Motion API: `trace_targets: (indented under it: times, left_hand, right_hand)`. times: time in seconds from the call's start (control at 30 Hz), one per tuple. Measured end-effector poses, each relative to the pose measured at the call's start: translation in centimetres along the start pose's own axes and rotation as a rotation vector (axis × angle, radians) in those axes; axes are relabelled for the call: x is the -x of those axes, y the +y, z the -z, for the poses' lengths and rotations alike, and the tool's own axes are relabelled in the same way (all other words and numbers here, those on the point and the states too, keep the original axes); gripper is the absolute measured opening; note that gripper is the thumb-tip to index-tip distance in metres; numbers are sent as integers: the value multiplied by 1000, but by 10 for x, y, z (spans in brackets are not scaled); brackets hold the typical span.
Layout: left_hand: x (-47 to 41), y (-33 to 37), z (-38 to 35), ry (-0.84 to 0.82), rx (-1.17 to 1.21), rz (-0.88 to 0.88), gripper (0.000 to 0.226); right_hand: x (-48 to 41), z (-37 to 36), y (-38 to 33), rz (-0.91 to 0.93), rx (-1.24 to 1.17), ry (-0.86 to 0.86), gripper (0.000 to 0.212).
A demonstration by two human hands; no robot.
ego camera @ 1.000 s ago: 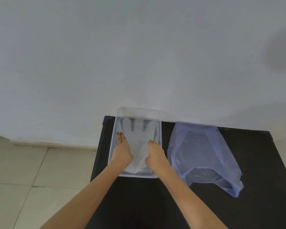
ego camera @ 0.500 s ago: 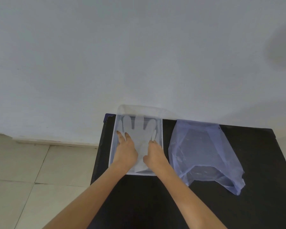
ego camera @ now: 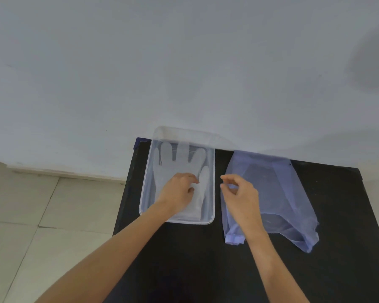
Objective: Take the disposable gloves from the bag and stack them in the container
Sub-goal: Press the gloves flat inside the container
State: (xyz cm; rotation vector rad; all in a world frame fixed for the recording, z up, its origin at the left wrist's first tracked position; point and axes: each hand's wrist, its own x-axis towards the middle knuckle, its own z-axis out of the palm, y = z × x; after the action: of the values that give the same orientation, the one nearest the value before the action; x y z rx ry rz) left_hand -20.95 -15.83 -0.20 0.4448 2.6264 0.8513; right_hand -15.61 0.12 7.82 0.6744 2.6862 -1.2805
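A person's left hand (ego camera: 177, 189) rests on the gloves (ego camera: 179, 171) lying flat in a clear container (ego camera: 146, 193) on a black desk (ego camera: 348, 237), seen from a head-worn camera looking down. The gloves, translucent white, lie palm-flat with their fingers spread toward the wall (ego camera: 184, 62) and their cuffs toward the near rim. The left hand's grip is loosely curled, fingertips down on the gloves' palm area beside the thumb; whether it pinches the film cannot be told. The right hand (ego camera: 241, 197) hovers just beside the container's right wall, over the left edge of a bluish plastic bag (ego camera: 282, 193). Its grip is partly apart, thumb and forefinger curved toward each other with a gap between them and nothing visibly held. The bag lies crumpled and mostly flat on the desk to the right of the container, near it, its far edge against the wall and its opening toward the person. The container stands at the desk's far left corner, its far end touching the wall. Pale floor tiles (ego camera: 42, 215) show to the left of the desk, below a skirting ledge.
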Motion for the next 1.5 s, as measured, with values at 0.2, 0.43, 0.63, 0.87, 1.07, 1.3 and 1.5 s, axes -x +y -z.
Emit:
trace_targets:
  times: [0.2, 0.43, 0.63, 0.87, 1.07, 1.3, 1.5]
  left_hand:
    - [-10, -1, -21, -131, -147, -35, 51]
    - [-12, -6, -31, -178, -271, -123, 68]
    - [-13, -5, -30, -131, -300, -121, 65]
    - [-13, -7, -23, -150, -316, -106, 64]
    - [-33, -15, -7, -97, -299, 37, 70]
    - [-43, -33, -22, -218, -414, 102, 81]
    - [-47, -36, -32, -92, -427, 72, 82]
  right_hand:
    - [-3, -17, 4, 6, -91, -80, 25]
    - [-8, -18, 10, 24, -109, -86, 24]
    - [-9, -20, 12, 26, -120, -88, 25]
    - [-9, -19, 14, 21, -151, -109, 26]
    - [-10, -24, 20, 15, -183, -100, 28]
    - [-12, -27, 26, 10, -180, -89, 29]
    - [-11, -26, 31, -23, -196, -85, 31]
